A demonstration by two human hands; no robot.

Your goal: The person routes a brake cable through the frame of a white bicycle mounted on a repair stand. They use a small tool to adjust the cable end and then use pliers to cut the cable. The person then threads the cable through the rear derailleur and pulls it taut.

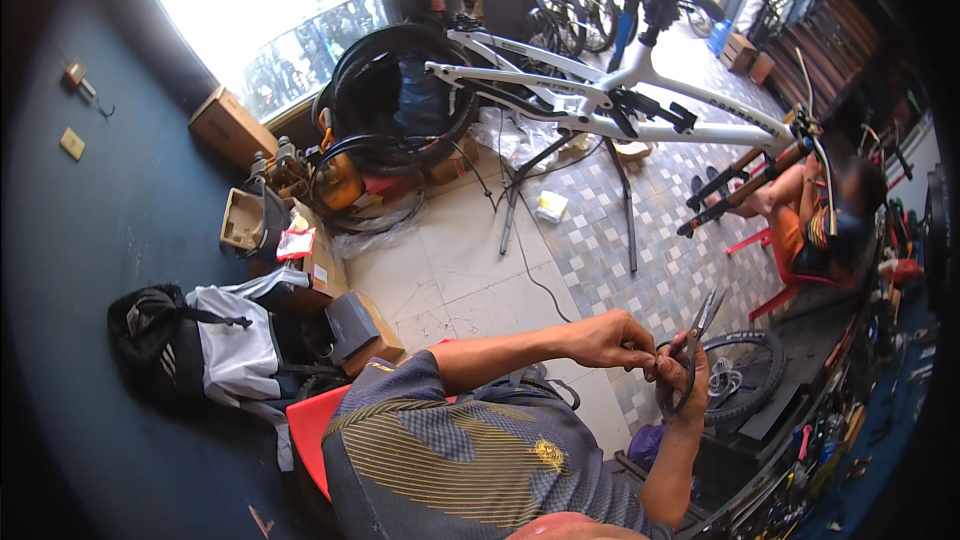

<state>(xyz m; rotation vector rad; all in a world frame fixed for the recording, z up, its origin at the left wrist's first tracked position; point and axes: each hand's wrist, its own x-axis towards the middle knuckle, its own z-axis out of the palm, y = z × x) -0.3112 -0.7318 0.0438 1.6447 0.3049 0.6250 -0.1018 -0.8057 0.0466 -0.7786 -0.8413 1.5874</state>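
One slip of the right hand, gripping scissors, could nick the left hand, whose grip can't be told.

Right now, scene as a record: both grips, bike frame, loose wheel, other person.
left grip: curled, close beside right grip; contents too small to tell
right grip: around scissors, blade end toward top of picture
white bike frame: no wheels fitted
loose wheel: right of right grip
other person: seated on red chair
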